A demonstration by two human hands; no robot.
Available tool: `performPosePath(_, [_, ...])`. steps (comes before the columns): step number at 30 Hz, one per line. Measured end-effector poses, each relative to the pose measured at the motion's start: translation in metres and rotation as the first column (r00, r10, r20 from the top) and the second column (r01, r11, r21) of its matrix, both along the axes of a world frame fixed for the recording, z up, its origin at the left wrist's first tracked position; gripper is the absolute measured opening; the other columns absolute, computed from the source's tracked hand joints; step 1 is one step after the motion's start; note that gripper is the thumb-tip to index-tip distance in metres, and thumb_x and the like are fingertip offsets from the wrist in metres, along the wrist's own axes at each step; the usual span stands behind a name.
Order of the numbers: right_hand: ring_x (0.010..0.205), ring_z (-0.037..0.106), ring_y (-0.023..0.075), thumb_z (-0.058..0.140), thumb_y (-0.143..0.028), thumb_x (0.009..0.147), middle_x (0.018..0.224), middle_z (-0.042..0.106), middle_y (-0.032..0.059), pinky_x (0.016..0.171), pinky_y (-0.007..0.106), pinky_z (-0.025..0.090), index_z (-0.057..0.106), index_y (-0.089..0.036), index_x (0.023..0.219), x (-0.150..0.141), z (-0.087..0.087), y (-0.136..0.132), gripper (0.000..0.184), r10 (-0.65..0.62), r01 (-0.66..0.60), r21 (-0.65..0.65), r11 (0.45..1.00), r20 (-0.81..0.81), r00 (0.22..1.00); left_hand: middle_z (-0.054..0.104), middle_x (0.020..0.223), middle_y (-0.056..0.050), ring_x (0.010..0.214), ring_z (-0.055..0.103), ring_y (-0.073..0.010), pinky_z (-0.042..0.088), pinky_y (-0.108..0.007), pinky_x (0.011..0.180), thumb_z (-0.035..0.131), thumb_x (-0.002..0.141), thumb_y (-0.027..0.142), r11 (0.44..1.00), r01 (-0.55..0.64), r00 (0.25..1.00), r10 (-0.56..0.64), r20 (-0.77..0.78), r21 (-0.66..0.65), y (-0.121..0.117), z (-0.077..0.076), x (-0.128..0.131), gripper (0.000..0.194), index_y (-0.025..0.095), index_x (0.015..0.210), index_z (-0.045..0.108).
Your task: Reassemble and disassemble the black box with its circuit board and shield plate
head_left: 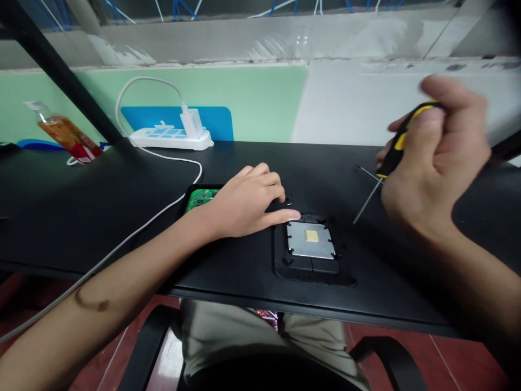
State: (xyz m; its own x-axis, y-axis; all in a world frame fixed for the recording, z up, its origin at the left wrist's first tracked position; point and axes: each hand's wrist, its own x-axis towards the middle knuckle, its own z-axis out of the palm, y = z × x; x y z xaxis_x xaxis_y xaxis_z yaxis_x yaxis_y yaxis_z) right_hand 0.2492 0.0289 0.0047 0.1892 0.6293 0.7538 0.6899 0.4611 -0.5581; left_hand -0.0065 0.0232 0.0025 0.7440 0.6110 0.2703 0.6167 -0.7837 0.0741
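Right hand clamped on yellow-black-handled screwdriver; left hand flat, fingers spread, beside black square frame with silver plate on worktop.

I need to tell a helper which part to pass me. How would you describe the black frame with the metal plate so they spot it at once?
On the black desk, look near the front edge, just past the left hand's fingertips. There lies the square black plastic frame holding a silver metal plate. Only it carries a small yellowish square at its centre; the green circuit board under the hand has none.
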Motion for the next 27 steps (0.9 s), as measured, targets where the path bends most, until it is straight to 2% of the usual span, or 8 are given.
performPosePath(3, [0.081, 0.067, 0.0197, 0.046, -0.046, 0.101, 0.092, 0.068, 0.0046, 0.084, 0.046, 0.056, 0.056, -0.023, 0.142, 0.007, -0.001, 0.008, 0.048, -0.047, 0.081, -0.207, 0.975, 0.163, 0.985, 0.071, 0.114, -0.008, 0.108, 0.057, -0.0265, 0.041, -0.038, 0.095, 0.058, 0.103, 0.057, 1.000, 0.023, 1.000, -0.023, 0.000, 0.011, -0.002, 0.000, 0.000, 0.045, 0.015, 0.108, 0.073])
performPosePath(5, [0.076, 0.064, 0.0206, 0.059, -0.044, 0.092, 0.081, 0.066, 0.0036, 0.083, 0.048, 0.055, 0.066, -0.021, 0.129, 0.010, -0.005, 0.015, 0.044, -0.021, 0.117, -0.349, 0.930, 0.267, 0.963, 0.071, 0.115, -0.008, 0.108, 0.057, -0.0269, 0.041, -0.039, 0.095, 0.057, 0.102, 0.061, 0.998, 0.063, 0.998, -0.063, 0.015, 0.016, -0.005, 0.000, 0.001, 0.050, 0.015, 0.111, 0.073])
performPosePath(8, [0.078, 0.065, 0.0246, 0.066, -0.045, 0.085, 0.077, 0.066, 0.0060, 0.083, 0.050, 0.056, 0.073, -0.020, 0.109, 0.015, -0.013, 0.025, 0.035, 0.054, 0.113, -0.445, 0.888, 0.346, 0.937, 0.069, 0.119, -0.010, 0.108, 0.058, -0.0279, 0.041, -0.039, 0.096, 0.058, 0.097, 0.071, 0.993, 0.120, 0.992, -0.120, 0.045, 0.005, -0.012, -0.002, 0.004, 0.064, 0.013, 0.118, 0.071])
performPosePath(10, [0.083, 0.066, 0.0259, 0.062, -0.046, 0.086, 0.087, 0.069, 0.0090, 0.085, 0.052, 0.057, 0.073, -0.020, 0.111, 0.017, -0.020, 0.029, 0.037, 0.100, 0.131, -0.484, 0.865, 0.424, 0.900, 0.068, 0.123, -0.012, 0.108, 0.059, -0.0285, 0.041, -0.040, 0.099, 0.061, 0.091, 0.078, 0.989, 0.147, 0.988, -0.146, 0.051, -0.014, -0.016, -0.003, 0.006, 0.075, 0.011, 0.124, 0.068])
performPosePath(16, [0.087, 0.065, 0.0266, 0.057, -0.052, 0.088, 0.094, 0.067, 0.0101, 0.088, 0.053, 0.057, 0.071, -0.022, 0.116, 0.020, -0.033, 0.033, 0.043, 0.139, 0.208, -0.522, 0.827, 0.548, 0.825, 0.064, 0.129, -0.017, 0.111, 0.061, -0.0313, 0.041, -0.041, 0.099, 0.067, 0.076, 0.088, 0.977, 0.204, 0.979, -0.204, 0.006, -0.056, -0.022, -0.003, 0.008, 0.099, 0.009, 0.136, 0.061])
performPosePath(22, [0.094, 0.067, 0.0300, 0.058, -0.051, 0.088, 0.100, 0.066, 0.0125, 0.092, 0.056, 0.056, 0.069, -0.020, 0.122, 0.017, -0.032, 0.031, 0.047, 0.137, 0.236, -0.544, 0.805, 0.557, 0.819, 0.063, 0.131, -0.018, 0.108, 0.060, -0.0313, 0.041, -0.041, 0.097, 0.065, 0.075, 0.090, 0.967, 0.241, 0.969, -0.244, -0.029, -0.085, -0.023, -0.003, 0.008, 0.103, 0.007, 0.137, 0.060])
performPosePath(24, [0.091, 0.067, 0.0290, 0.061, -0.053, 0.088, 0.106, 0.066, 0.0136, 0.091, 0.056, 0.057, 0.068, -0.019, 0.125, 0.015, -0.027, 0.027, 0.051, 0.093, 0.240, -0.504, 0.830, 0.548, 0.831, 0.062, 0.132, -0.018, 0.109, 0.058, -0.0316, 0.041, -0.041, 0.098, 0.069, 0.074, 0.088, 0.965, 0.246, 0.968, -0.250, -0.035, -0.089, -0.024, -0.003, 0.008, 0.106, 0.005, 0.140, 0.058])
performPosePath(27, [0.090, 0.066, 0.0277, 0.063, -0.052, 0.088, 0.114, 0.065, 0.0148, 0.090, 0.055, 0.056, 0.068, -0.019, 0.124, 0.011, -0.014, 0.020, 0.048, 0.058, 0.160, -0.366, 0.917, 0.518, 0.853, 0.060, 0.135, -0.020, 0.113, 0.057, -0.0327, 0.041, -0.042, 0.102, 0.073, 0.071, 0.085, 0.963, 0.247, 0.966, -0.253, -0.049, -0.106, -0.025, -0.003, 0.008, 0.111, 0.002, 0.142, 0.054])
